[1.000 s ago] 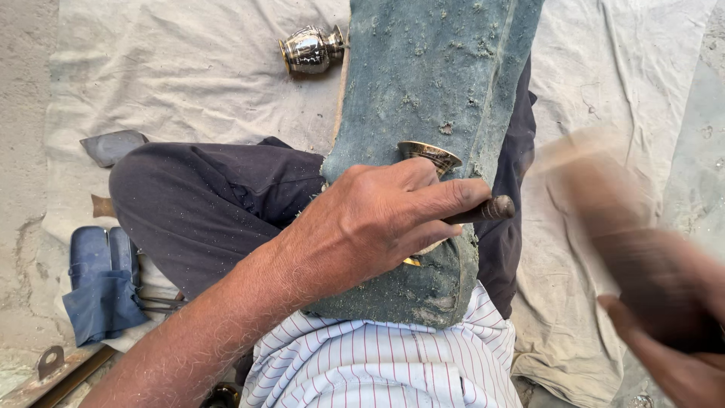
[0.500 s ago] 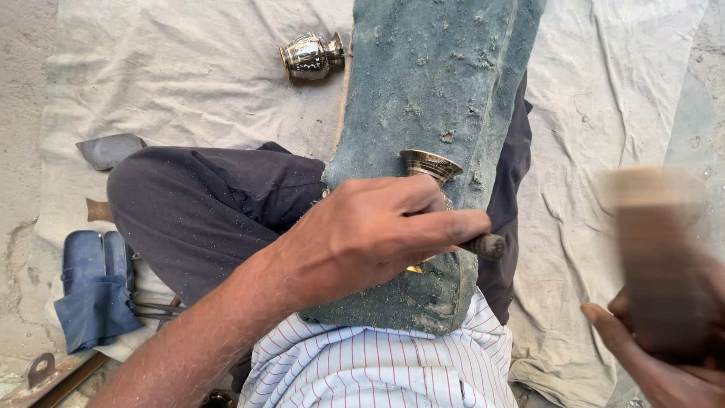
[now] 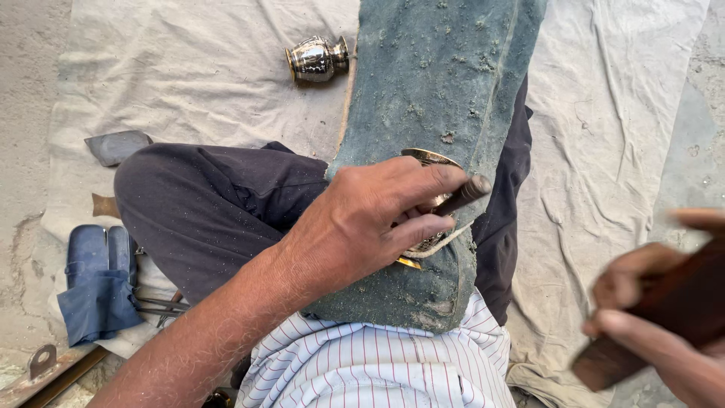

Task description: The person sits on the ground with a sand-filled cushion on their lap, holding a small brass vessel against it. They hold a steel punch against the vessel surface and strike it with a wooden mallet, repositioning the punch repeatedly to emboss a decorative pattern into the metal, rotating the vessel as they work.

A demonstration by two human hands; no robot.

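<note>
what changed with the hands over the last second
The right hand with its dark wooden mallet swung away from the punch, toward the lower right, grip unchanged. The left hand stayed holding the thin dark metal punch against the brass piece on the green-grey block.

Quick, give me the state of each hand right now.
Left hand: closed on a dark punch tool, set against the brass piece.
Right hand: closed on a wooden mallet, blurred.
</note>
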